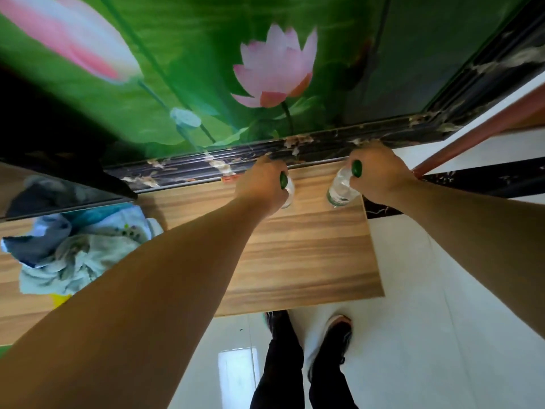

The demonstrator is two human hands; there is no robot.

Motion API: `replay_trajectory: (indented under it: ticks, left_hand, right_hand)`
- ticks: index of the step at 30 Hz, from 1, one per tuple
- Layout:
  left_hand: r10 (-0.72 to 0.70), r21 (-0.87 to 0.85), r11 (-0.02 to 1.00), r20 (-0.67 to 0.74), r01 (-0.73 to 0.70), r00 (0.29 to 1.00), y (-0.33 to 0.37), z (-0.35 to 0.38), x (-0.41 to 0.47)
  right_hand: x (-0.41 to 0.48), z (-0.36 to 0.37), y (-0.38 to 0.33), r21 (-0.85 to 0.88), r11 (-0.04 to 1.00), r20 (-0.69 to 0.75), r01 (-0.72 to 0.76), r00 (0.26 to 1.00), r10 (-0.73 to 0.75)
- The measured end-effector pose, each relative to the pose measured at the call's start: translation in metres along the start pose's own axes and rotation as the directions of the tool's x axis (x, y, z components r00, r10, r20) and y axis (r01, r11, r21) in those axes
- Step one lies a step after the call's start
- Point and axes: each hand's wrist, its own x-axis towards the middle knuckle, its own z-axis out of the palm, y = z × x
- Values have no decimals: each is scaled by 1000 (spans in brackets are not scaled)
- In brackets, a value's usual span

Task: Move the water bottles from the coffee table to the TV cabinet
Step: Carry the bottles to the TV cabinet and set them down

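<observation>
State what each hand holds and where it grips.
Left hand grips one bottle near its green cap; right hand grips the other bottle at the neck. Both are over the cabinet top.

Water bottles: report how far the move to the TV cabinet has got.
Nearly done for this pair. The left hand grips one water bottle by its green cap, the right hand the other bottle; both are at the wooden cabinet top, near the wall. Whether they already rest on it is unclear. Left: let go. No coffee table is in view, so any remaining bottles cannot be judged.
</observation>
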Motion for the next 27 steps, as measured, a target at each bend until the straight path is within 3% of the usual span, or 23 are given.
replay_trajectory:
  ticks: [15, 27]
  left_hand:
    - [28, -72, 997, -55, -32, 998, -6, 32, 53]
    - [-27, -30, 999, -85, 24, 996, -11, 33, 53]
  right_hand:
    - [61, 32, -9, -75, 996, 32, 41, 999, -39]
    - [50, 41, -1, -124, 991, -14, -38, 999, 37]
